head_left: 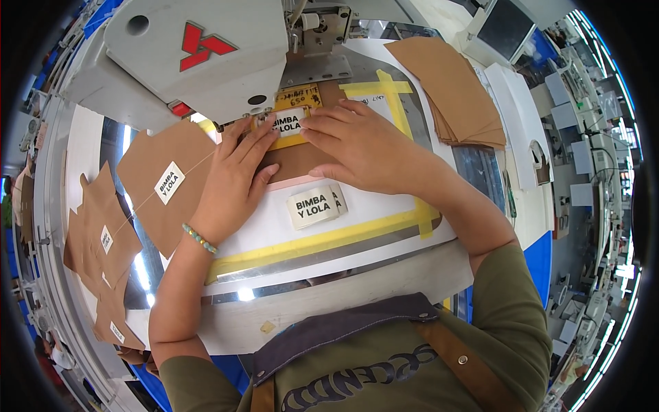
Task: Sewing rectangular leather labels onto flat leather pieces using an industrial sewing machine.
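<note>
Under the head of an industrial sewing machine [171, 55] lies a brown panel [295, 161]. On it, a white label [287, 124] with black print sits within a yellow template frame [292, 142]. My left hand [237, 172] lies flat with fingers stretched, its fingertips at the label's left edge beside the needle area. From the other side, my right hand [364, 147] rests its extended fingertips at the label's right edge, thumb apart on the panel. Neither hand grips anything. Just nearer to me is a small stack of matching labels [312, 208] on white paper.
Brown panels with labels sewn on, joined by thread, trail off to the left [165, 185]. A pile of plain brown panels [449, 89] lies at the far right, near a control screen [504, 31]. Yellow tape [329, 237] borders the white paper on the work surface.
</note>
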Demonstrator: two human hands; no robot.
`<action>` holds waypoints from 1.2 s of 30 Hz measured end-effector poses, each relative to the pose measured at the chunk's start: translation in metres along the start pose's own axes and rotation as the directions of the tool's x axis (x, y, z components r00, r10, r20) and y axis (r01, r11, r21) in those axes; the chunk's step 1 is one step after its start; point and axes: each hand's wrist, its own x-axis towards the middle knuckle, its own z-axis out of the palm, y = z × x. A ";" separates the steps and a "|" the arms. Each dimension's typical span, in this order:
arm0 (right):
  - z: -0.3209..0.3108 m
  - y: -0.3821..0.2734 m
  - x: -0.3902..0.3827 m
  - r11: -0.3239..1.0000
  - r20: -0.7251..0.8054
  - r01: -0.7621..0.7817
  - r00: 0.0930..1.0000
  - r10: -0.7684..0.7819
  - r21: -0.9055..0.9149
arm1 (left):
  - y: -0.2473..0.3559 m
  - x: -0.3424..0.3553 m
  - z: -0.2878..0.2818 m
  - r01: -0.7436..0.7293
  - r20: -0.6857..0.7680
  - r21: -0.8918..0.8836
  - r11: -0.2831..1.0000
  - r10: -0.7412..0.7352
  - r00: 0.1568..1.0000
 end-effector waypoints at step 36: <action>0.041 0.017 0.023 0.984 -0.228 0.134 0.968 -0.103 0.121 | 0.008 0.000 -0.010 -0.005 -0.089 0.020 1.000 0.006 0.996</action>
